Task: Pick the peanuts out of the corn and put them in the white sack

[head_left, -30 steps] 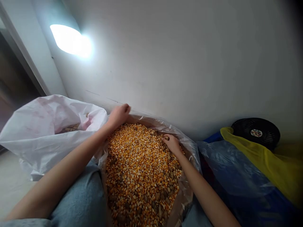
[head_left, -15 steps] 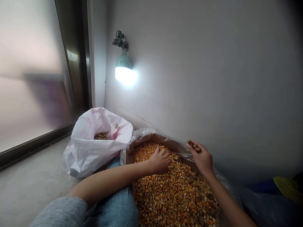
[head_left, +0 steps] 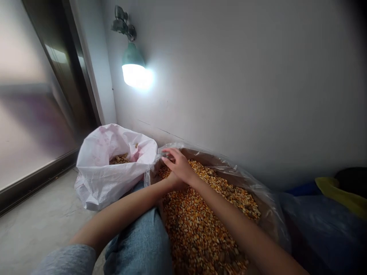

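My right hand [head_left: 180, 166] crosses over my left, close to the rim of the white woven sack [head_left: 106, 183]. Its fingers curl toward the thumb around peanuts, which are mostly hidden in this frame. Beneath it, my left hand [head_left: 174, 182] is low over the corn kernels [head_left: 195, 217], its fingers covered by my right hand. The kernels fill a box lined with clear plastic [head_left: 241, 172], with darker peanuts scattered among them. Inside the white sack lies a small heap of peanuts [head_left: 119, 159].
A lit bulb lamp [head_left: 133, 65] hangs from a tap on the wall. To the left is a metal-framed door [head_left: 54, 57] above a pale floor [head_left: 54, 206]. My knee in jeans [head_left: 143, 244] is beside the box. Dark and yellow cloth or plastic [head_left: 338, 191] lies at the right.
My right hand has swung left with the peanuts, from the box's far right edge to above my left hand. My left hand has shifted slightly left. The view has turned right.
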`<control>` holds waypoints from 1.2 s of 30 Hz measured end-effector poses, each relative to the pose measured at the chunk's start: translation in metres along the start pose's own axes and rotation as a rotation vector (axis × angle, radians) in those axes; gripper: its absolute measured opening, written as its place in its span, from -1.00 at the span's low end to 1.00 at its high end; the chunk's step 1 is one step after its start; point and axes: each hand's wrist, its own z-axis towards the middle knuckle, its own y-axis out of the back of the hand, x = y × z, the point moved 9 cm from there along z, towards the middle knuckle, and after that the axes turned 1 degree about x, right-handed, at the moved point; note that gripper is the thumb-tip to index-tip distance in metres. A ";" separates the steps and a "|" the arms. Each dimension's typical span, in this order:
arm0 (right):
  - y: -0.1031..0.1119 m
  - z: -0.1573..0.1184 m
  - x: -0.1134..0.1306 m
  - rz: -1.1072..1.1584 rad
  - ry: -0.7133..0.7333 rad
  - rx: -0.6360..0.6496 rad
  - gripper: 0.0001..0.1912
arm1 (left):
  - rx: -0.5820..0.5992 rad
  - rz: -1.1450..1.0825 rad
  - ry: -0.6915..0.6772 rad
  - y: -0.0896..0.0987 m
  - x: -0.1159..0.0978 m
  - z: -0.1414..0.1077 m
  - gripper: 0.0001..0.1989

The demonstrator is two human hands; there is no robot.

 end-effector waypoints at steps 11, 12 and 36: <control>0.003 -0.152 -0.073 -0.470 -0.032 0.531 -0.75 | 0.103 0.712 -0.219 -0.019 -0.001 -0.001 -0.72; -0.002 -0.153 -0.070 -0.506 0.010 0.550 -0.75 | 0.097 0.731 -0.231 -0.020 -0.001 -0.001 -0.71; -0.055 -0.177 -0.072 -0.835 0.450 0.477 -0.78 | 0.034 0.759 -0.270 -0.018 -0.002 -0.005 -0.59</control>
